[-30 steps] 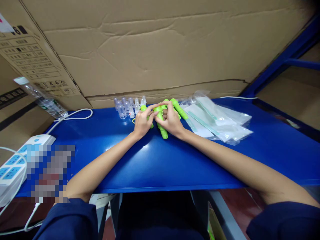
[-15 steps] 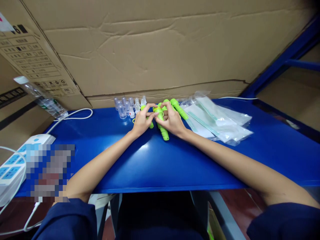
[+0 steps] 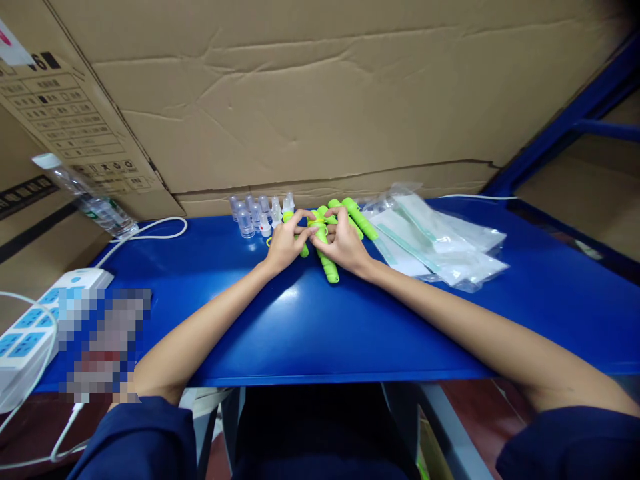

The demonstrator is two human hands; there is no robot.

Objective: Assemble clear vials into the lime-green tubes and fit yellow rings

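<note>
My left hand (image 3: 284,248) and my right hand (image 3: 349,248) meet over the middle of the table, fingertips pinched together. Between them they grip the upper end of a lime-green ribbed tube (image 3: 330,271), whose lower end points toward me. A yellowish strip shows at its top, partly covered by fingers. Another green tube (image 3: 305,252) lies beside my left fingers, mostly hidden. Beyond my right hand several more green tubes (image 3: 364,223) lie side by side. Left of my left hand stand several small clear plastic caps and bottles (image 3: 245,223), one with a red mark.
Clear plastic bags with white contents (image 3: 440,243) lie to the right on the blue table (image 3: 280,340). At left are a white power strip (image 3: 30,333), a blurred-out flat object (image 3: 103,347), a cable and a tilted water bottle (image 3: 103,210). Cardboard (image 3: 320,100) walls the back.
Both hands stay on the same green tube with only slight finger movement. The whole view has shifted a little to the right and down.
</note>
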